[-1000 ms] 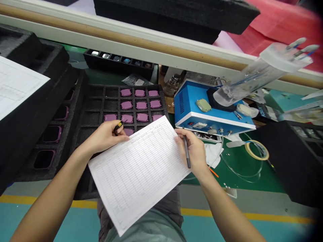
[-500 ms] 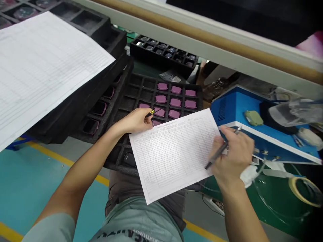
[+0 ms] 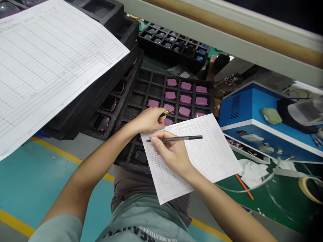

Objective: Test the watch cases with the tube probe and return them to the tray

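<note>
A printed form sheet point(image 3: 209, 151) lies across the near edge of a black foam tray point(image 3: 151, 80) that holds several purple watch cases point(image 3: 186, 99). My right hand point(image 3: 170, 153) rests on the sheet's left part, closed round a dark pen point(image 3: 176, 138) whose tip points left. My left hand point(image 3: 148, 119) sits at the sheet's upper left corner on the tray, fingers closed on a small black and yellow object point(image 3: 165, 113).
A second large form point(image 3: 42, 64) lies on stacked foam trays at the left. A blue machine point(image 3: 254, 114) stands at the right. Behind is a tray of small parts point(image 3: 174, 42). White cloth point(image 3: 252, 171), an orange stick point(image 3: 244, 186) and a tape roll point(image 3: 311, 188) lie on the green mat.
My right hand moved with the pen from the sheet's right edge to its left part, the pen now lying level. The view swung left and down. My left hand stayed put.
</note>
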A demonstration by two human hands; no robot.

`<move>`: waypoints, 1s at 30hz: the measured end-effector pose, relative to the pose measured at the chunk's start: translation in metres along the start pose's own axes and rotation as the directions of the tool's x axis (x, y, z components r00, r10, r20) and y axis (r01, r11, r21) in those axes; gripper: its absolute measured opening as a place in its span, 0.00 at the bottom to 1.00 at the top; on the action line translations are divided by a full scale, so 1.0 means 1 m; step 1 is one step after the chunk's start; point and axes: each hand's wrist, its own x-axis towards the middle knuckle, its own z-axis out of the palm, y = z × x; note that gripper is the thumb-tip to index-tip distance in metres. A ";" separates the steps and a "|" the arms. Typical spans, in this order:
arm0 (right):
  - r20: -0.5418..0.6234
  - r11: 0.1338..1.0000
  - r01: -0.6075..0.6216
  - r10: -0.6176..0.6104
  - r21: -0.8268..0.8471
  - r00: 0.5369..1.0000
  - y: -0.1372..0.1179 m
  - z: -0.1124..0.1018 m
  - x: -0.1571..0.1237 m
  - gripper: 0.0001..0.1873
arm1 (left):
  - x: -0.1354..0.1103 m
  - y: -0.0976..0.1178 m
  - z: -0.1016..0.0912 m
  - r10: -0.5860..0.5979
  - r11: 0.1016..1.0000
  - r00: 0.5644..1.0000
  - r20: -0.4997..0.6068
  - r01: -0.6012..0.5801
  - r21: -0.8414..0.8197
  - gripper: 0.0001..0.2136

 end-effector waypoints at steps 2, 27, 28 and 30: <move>-0.021 0.998 -0.003 0.002 -0.067 1.000 0.010 0.001 -0.002 0.15 | -0.001 0.000 0.001 0.007 1.000 1.000 0.000 -0.007 0.004 0.11; -0.052 0.954 0.135 -0.154 -0.268 0.987 0.016 -0.001 -0.012 0.09 | -0.001 0.004 0.005 0.019 0.999 1.000 0.008 -0.019 0.042 0.07; -0.049 0.953 0.139 -0.158 -0.269 0.986 0.017 -0.001 -0.012 0.09 | -0.001 0.003 0.005 0.021 0.999 1.000 0.009 -0.021 0.043 0.07; -0.050 0.952 0.136 -0.155 -0.274 0.987 0.017 -0.001 -0.012 0.10 | -0.001 0.003 0.006 0.024 0.999 1.000 0.010 -0.024 0.041 0.07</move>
